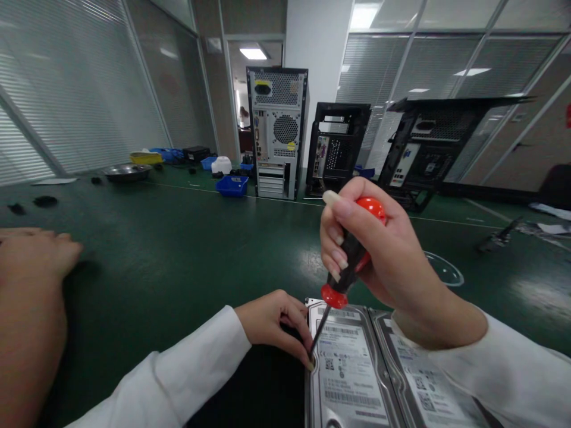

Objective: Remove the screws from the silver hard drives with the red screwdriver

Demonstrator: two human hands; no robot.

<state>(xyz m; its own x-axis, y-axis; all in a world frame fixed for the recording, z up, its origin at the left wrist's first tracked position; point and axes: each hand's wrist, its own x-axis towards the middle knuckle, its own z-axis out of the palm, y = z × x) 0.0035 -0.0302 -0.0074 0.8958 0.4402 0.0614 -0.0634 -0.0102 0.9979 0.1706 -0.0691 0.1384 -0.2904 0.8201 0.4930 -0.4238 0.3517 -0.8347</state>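
My right hand (379, 244) is wrapped round the red and black handle of a screwdriver (345, 270), thumb near the top. The screwdriver slants down to the left, its tip at the left edge of a silver hard drive (352, 362) with a white label. Thumb and fingertips of my left hand (283, 327) are pinched together round the lower end of the shaft, touching the drive's edge. Whether a screw sits under the tip is hidden. Against the right side of this drive lies a second hard drive (423, 374), partly covered by my right sleeve.
Another person's bare arm and hand (33, 267) rest at the left. Behind stand a computer tower (279, 134) and two open black cases (341, 145), (423, 148). A blue tray (232, 185), a metal dish (128, 172) and a clear round lid (446, 270) lie on the green table (200, 238).
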